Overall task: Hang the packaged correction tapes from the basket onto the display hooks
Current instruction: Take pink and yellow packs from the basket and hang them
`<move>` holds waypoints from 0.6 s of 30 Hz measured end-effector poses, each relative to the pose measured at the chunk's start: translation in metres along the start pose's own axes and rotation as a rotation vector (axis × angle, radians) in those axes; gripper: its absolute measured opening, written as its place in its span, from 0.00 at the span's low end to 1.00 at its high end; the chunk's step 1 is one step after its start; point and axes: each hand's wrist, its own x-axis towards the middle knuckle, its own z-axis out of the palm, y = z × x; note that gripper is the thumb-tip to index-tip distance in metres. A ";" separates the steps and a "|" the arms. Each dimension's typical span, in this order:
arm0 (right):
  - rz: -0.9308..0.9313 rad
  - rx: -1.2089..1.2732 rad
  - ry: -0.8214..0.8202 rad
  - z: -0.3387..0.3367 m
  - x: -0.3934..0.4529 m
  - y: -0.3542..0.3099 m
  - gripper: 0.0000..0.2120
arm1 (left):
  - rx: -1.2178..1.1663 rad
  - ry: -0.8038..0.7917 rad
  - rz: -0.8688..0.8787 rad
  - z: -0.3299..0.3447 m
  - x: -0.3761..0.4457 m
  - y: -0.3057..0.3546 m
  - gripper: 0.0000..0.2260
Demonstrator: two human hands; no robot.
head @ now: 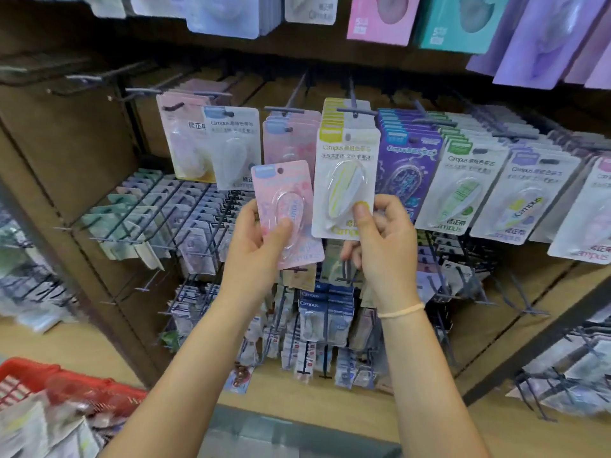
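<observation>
Pink correction tape pack (287, 214) upright, off hooks — yellow pack (345, 183) hanging, front of row.

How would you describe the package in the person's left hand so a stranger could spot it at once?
Start at the middle row of hanging packages on the brown display. Just below it, the left hand holds a pink package, its thumb on the clear blister. Unlike the yellow-and-white package beside it, it hangs from no hook.

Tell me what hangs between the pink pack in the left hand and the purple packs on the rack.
In the head view, the yellow-and-white pack hangs between the pink pack and the purple packs; the right hand pinches its lower edge.
</observation>
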 end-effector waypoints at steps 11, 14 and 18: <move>-0.049 -0.128 0.078 0.010 0.007 -0.006 0.08 | -0.024 -0.028 0.007 -0.009 0.004 0.001 0.15; -0.062 -0.159 0.108 0.011 0.005 -0.009 0.09 | -0.037 -0.030 0.014 -0.012 0.005 0.004 0.13; -0.073 -0.188 0.137 0.012 0.000 -0.012 0.09 | -0.066 -0.029 0.022 -0.017 0.007 0.008 0.12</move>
